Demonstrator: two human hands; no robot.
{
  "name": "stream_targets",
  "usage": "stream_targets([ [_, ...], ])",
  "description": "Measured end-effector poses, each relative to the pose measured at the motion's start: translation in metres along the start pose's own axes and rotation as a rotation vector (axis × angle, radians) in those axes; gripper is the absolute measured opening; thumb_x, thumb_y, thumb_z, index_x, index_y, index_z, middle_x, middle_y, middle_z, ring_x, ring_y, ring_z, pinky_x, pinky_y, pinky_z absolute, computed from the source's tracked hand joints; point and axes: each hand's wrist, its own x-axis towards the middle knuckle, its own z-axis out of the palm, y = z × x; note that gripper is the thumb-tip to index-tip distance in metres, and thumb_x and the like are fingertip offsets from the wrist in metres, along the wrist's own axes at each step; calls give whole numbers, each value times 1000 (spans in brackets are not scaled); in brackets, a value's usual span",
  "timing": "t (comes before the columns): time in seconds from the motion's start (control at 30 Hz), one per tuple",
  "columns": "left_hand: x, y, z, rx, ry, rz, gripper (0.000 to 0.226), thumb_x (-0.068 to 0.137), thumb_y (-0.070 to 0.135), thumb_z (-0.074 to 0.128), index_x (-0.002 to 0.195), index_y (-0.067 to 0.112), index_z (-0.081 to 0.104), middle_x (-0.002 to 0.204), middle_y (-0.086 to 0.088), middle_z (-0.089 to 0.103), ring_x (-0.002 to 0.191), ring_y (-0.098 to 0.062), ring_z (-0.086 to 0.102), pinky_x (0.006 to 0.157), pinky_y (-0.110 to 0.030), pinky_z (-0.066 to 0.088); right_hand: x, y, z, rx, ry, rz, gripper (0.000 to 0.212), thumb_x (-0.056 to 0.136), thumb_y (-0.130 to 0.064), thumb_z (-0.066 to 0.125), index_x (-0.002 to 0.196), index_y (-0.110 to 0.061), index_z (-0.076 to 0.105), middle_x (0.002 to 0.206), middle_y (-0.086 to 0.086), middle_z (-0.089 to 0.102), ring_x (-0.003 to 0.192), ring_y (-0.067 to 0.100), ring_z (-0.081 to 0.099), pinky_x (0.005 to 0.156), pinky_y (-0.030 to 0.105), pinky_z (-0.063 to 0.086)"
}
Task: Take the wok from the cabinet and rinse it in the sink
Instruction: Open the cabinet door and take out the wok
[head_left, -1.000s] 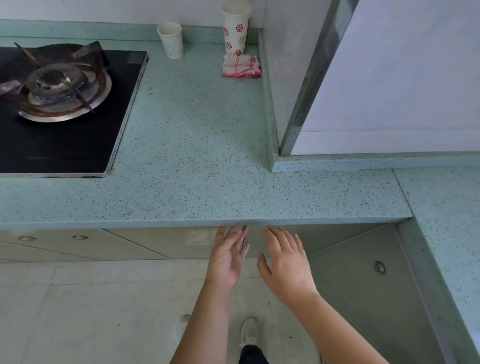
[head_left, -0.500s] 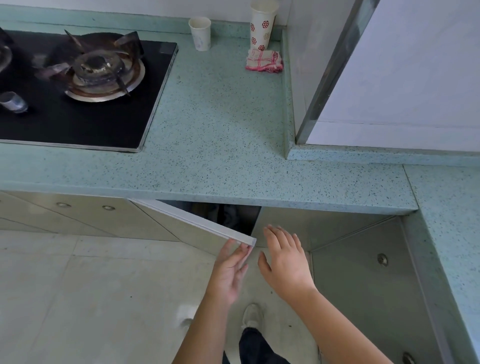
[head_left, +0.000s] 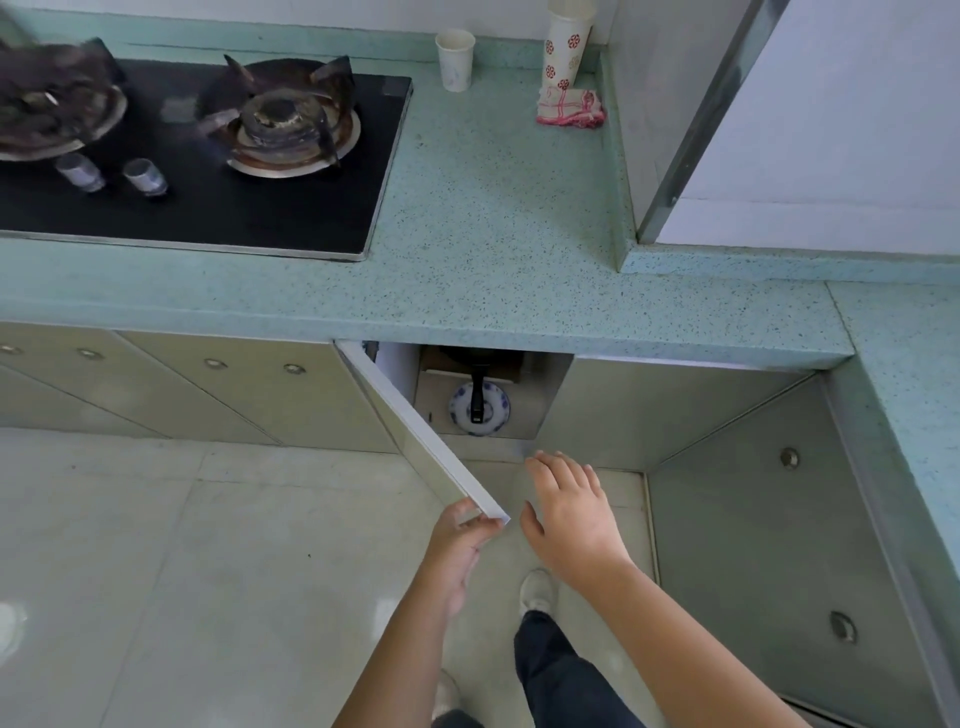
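Swung much wider than half a second ago, the cabinet door (head_left: 415, 436) now stands well out from the cabinet, hinged at its left, and the dark opening it only hinted at before shows what is inside.

Nearest the camera, the left hand (head_left: 457, 551) grips the free corner of the door, fingertips curled over its white edge. Just to the right of it, apart from the door, the right hand (head_left: 569, 512) hangs open and flat, palm down, fingers spread and pointing toward the opening, holding nothing. Below the hands a dark trouser leg (head_left: 561, 670) and a pale shoe (head_left: 537, 590) stand on the tiled floor (head_left: 182, 571).

Beyond the hands, inside the cabinet, the wok (head_left: 475, 358) sits on the upper shelf, mostly hidden under the countertop (head_left: 493, 249). Its black handle (head_left: 477, 397) runs straight out toward the person, its long axis front to back, its end hanging over a blue-and-white plate (head_left: 491, 410) lower down. The handle lies ahead of both hands, between them, well short of touching either.

Farther back on the countertop are the black gas stove (head_left: 218, 213), a plain paper cup (head_left: 455, 60), a patterned cup (head_left: 566, 49) and a folded pink cloth (head_left: 570, 106).
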Motion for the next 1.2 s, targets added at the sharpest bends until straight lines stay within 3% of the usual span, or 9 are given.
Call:
stream_targets([
  [0.13,-15,-9,-32,118,68,-24,39,81,10,67,117,12,53,108,-4,63,107,-22,55,91,-31,34,-14,-27,4,21,-8,-1,36,55,-20,70,89,-9,69,89,3,71,85,25,70,76,41,57],
  [0.23,-27,-13,-57,176,92,-4,41,81,7,66,120,8,53,113,-9,62,105,-21,56,87,-30,35,-23,-48,7,42,-20,-11,38,59,-19,65,95,-7,68,92,5,71,87,26,70,78,44,57],
  [0.37,-42,-19,-89,238,101,71,36,82,2,64,116,7,55,96,-4,63,87,-9,57,70,-19,42,-31,-76,8,110,-172,-17,49,88,-19,46,135,-7,43,140,8,46,134,26,38,114,44,23],
  [0.57,-62,-20,-123,268,195,157,27,84,-1,60,98,20,49,81,12,55,76,-1,53,61,-13,39,-36,-115,14,106,-278,-75,52,94,-23,35,145,-12,25,152,2,27,142,19,19,118,38,9],
  [0.67,-66,-22,-143,363,255,197,27,81,4,63,100,21,56,87,7,57,84,-10,55,66,-14,41,-36,-129,16,100,-301,-105,52,95,-24,35,145,-13,25,152,1,27,142,20,18,118,38,9],
  [0.77,-69,-24,-163,568,352,250,15,70,20,65,82,19,58,85,-6,61,83,-22,58,70,-32,49,-34,-138,18,104,-315,-123,52,94,-25,36,144,-13,25,151,1,28,142,19,18,118,38,9],
  [0.83,-70,-23,-173,735,408,251,29,66,29,65,86,10,56,86,-11,60,82,-28,56,72,-41,50,-32,-143,20,113,-316,-131,52,94,-25,36,144,-13,26,151,2,28,142,19,18,118,38,9],
  [0.93,-74,-18,-180,851,486,255,33,69,32,67,85,10,49,87,-7,57,83,-28,54,71,-38,48,-31,-149,23,122,-327,-141,53,95,-25,36,145,-13,25,152,1,28,143,19,17,119,38,9],
  [1.2,-68,-19,-185,890,599,230,57,79,31,65,127,9,43,122,-11,52,111,-30,50,96,-39,41,-25,-143,27,131,-365,-169,51,95,-24,35,144,-13,26,151,1,28,142,19,18,119,39,8],
])
